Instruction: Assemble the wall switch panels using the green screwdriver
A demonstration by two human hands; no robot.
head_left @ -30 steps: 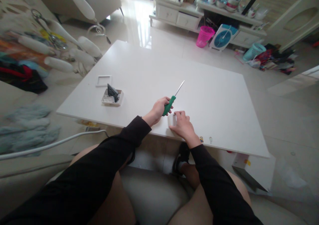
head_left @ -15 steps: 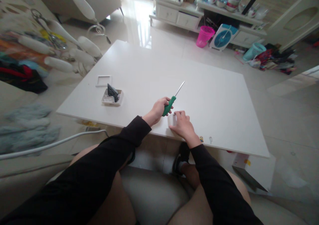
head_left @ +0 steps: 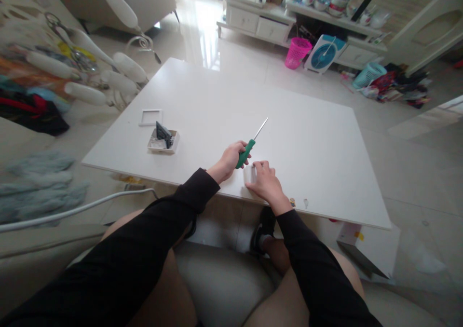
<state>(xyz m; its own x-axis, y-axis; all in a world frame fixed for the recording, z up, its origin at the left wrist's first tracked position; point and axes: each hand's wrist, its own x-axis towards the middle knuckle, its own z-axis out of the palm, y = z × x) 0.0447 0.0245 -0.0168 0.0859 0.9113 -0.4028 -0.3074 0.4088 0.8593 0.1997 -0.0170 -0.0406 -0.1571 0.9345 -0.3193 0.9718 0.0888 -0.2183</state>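
Note:
My left hand (head_left: 231, 157) is wrapped round the green handle of a screwdriver (head_left: 247, 152), whose metal shaft points up and away to the right over the table. Just to the right, my right hand (head_left: 266, 180) grips a small white box-like piece (head_left: 249, 174) near the front edge of the white table (head_left: 307, 139). My fingers cover much of that piece, so its exact kind is hidden. Farther left lies a white rectangular frame (head_left: 151, 117). In front of it stands a small white open box (head_left: 163, 148) holding a dark part and other small pieces.
Two small stickers or scraps (head_left: 292, 202) lie at the table's front edge by my right wrist. White lamp arms (head_left: 125, 69) reach toward the table's left side. Beyond the table are a pink basket (head_left: 298, 53), a blue fan (head_left: 323, 54) and a white cabinet (head_left: 246, 19).

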